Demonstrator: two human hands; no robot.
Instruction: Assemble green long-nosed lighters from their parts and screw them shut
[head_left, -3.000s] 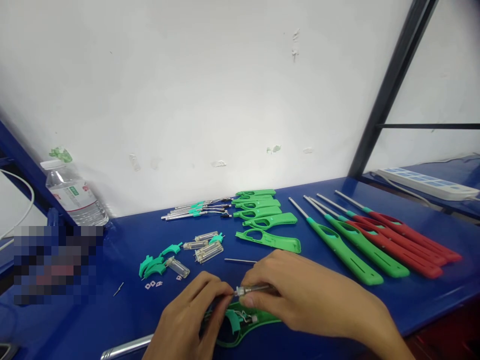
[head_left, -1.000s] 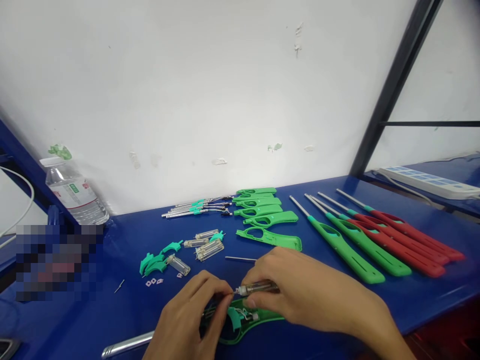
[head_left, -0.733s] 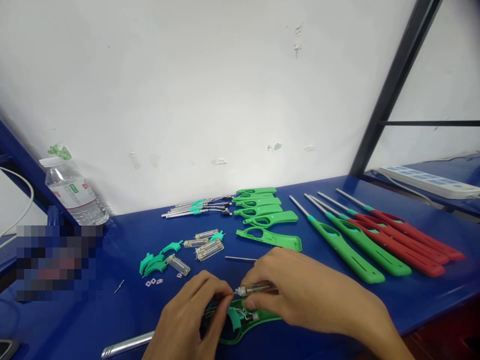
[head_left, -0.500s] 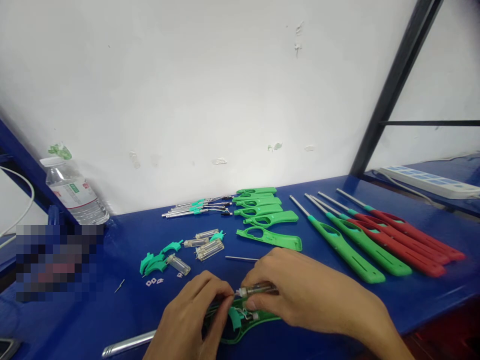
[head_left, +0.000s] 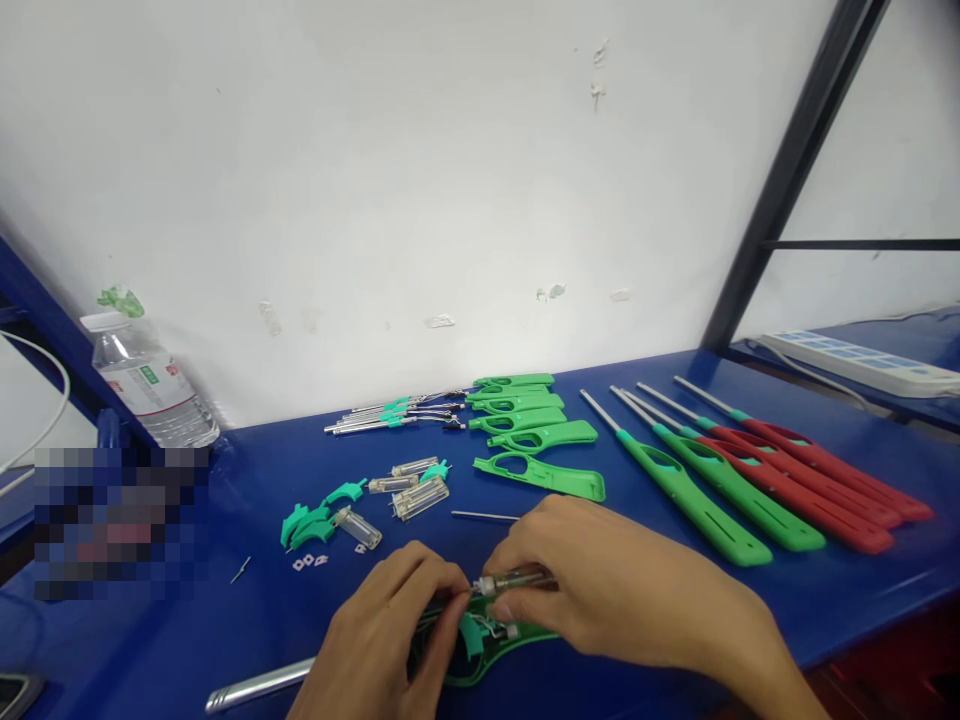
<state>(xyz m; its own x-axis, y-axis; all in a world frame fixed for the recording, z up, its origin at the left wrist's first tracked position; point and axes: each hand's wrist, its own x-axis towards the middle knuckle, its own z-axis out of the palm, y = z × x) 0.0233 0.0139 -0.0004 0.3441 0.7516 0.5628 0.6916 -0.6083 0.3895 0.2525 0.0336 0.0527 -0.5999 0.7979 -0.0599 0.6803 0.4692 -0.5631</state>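
Note:
My right hand [head_left: 607, 580] grips a clear lighter fuel tank [head_left: 517, 578] between thumb and fingers, its valve end pointing left. At that end my left hand [head_left: 379, 630] is closed in a pinch; whatever its fingertips hold is too small to make out. Under both hands lies a green lighter shell half [head_left: 480, 675], partly hidden, with a teal trigger [head_left: 472, 636] and thin wires in it. A metal tube [head_left: 259, 686] sticks out to the left, beneath my left hand.
Behind my hands lie loose fuel tanks [head_left: 420, 498], teal triggers [head_left: 311, 528] and small pale pieces [head_left: 308, 561]. Green shell halves [head_left: 540, 475] and metal tubes with wires [head_left: 367, 425] sit near the wall. Whole green lighters [head_left: 705, 510] and red lighters [head_left: 817, 490] lie right. A water bottle [head_left: 154, 385] leans at left.
Hardly anything differs. Both hands keep their place and grip at the fuel tank's valve end, and the view has shifted very slightly.

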